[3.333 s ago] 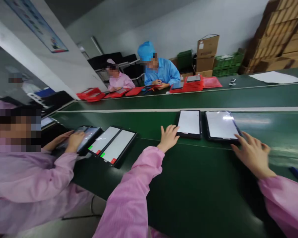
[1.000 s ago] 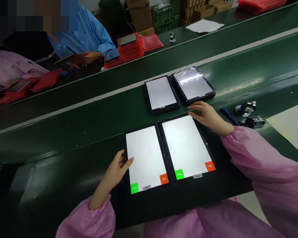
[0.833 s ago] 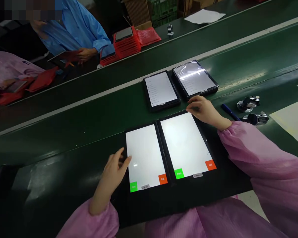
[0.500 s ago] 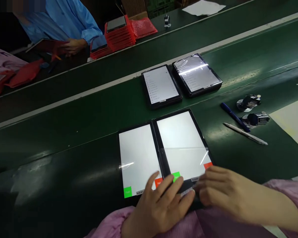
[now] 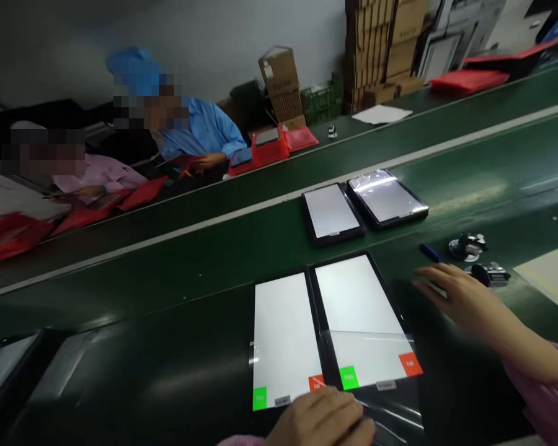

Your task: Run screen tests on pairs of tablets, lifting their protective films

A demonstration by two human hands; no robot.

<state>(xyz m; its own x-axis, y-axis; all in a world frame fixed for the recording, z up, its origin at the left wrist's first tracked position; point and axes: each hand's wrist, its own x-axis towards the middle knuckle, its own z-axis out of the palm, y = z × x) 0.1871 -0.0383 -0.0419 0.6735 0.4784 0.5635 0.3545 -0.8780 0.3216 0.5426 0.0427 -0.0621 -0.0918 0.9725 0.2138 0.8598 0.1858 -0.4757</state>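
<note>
Two tablets lie side by side in front of me, the left tablet and the right tablet, both with white screens and green and red squares at the bottom. A clear film covers the lower part of the right tablet and hangs past its lower edge. My left hand is at the tablets' lower edge beside the film, fingers curled together; what they grip is hidden. My right hand reaches out to the right of the tablets, fingers stretched, over a blue pen, partly covering it.
Two metal stamp-like devices stand by my right hand, near a pale sheet. Farther back lie a lit tablet and a film-covered one. More tablets are at far left. Co-workers sit across with red pouches.
My right hand has left the right tablet's lower corner and moved right, over the pens. My left hand has drawn its fingers together at the lower edge. The view has tilted up.
</note>
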